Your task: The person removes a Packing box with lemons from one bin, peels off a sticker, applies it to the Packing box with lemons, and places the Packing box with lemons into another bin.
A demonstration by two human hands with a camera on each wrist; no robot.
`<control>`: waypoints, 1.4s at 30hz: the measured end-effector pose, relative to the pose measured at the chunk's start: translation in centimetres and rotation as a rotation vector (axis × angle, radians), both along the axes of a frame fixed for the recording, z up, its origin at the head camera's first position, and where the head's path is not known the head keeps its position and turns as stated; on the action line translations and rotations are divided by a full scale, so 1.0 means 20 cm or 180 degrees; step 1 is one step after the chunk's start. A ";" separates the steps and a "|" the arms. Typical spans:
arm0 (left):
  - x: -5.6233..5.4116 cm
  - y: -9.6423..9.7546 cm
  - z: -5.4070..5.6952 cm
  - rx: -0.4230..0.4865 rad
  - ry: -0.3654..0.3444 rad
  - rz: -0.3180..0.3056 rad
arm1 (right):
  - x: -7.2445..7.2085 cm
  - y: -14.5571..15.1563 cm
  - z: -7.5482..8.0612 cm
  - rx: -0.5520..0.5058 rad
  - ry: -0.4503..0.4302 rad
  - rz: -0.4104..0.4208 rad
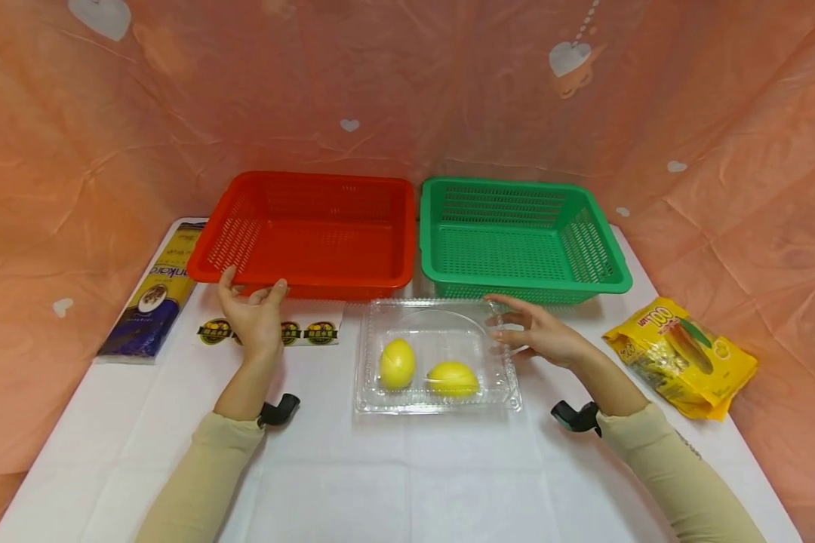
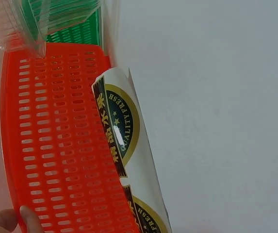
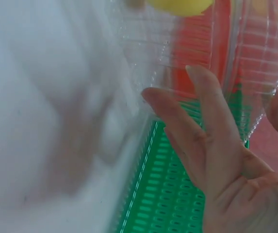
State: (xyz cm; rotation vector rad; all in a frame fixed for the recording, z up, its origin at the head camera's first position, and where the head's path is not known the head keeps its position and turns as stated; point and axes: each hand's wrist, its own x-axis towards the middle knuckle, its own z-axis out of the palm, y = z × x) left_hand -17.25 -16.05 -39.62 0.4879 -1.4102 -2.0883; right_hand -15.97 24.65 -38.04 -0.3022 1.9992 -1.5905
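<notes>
Two lemons, one on the left and one on the right, lie inside a clear plastic clamshell box mid-table. My right hand is at the box's right side, its fingers fairly straight along the clear wall; in the right wrist view the fingers stand beside that wall. My left hand is at the front rim of the red basket, fingers loosely bent, a thumb and finger near the rim. Under it lies a strip of round stickers, partly hidden by the hand.
A green basket stands right of the red one. A yellow snack bag lies at the right edge, and a yellow-and-blue pasta packet at the left edge. Pink curtain surrounds the white-covered table.
</notes>
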 end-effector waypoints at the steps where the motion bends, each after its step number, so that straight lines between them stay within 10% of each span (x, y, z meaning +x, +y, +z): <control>1: 0.00 0.00 0.00 -0.0009 -0.0005 0.0000 | 0.00 0.00 0.00 0.0026 0.0009 0.0002; 20: 0.02 -0.04 0.00 0.0323 0.0217 -0.0080 | 0.02 0.07 -0.04 -0.0079 -0.0035 0.0006; 25: 0.06 -0.16 0.01 0.0615 0.0415 0.0079 | 0.03 0.11 -0.05 -0.0189 -0.0034 -0.0102; 29: 0.09 -0.36 0.03 0.0728 0.0153 0.0200 | 0.04 0.15 -0.05 -0.0343 -0.0011 -0.0142; 32: 0.12 -0.52 0.04 -0.0071 -0.0604 -0.0148 | 0.06 0.18 -0.04 -0.0354 0.0089 -0.0167; 36: 0.14 -0.66 0.01 -0.2098 -0.1542 -0.0856 | 0.07 0.21 -0.02 -0.0331 0.0178 -0.0201; 38: 0.15 -0.70 -0.01 -0.2818 -0.1732 -0.1043 | 0.08 0.22 -0.02 -0.0361 0.0164 -0.0221; 42: 0.15 -0.73 -0.04 -0.3348 -0.1911 -0.1328 | 0.08 0.23 -0.02 -0.0480 0.0130 -0.0255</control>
